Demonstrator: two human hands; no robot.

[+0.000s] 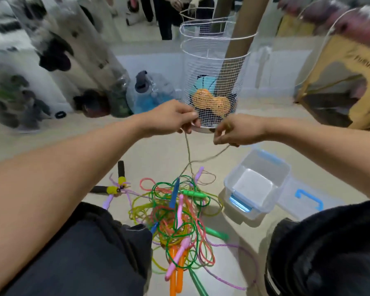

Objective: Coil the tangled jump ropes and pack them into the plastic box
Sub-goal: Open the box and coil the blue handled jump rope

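Pinching one tan rope (189, 155) in both the left hand (173, 117) and right hand (236, 131), the person has barely started: the tangled pile (177, 212) sprawls on the floor, the plastic box (257, 184) beside it stands open and unfilled.

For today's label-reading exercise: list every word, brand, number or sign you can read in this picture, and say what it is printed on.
Dark lettering on the tan fabric at upper right: too blurred to read.
Plastic box, its lid, the jump ropes and the wire basket: no text visible.
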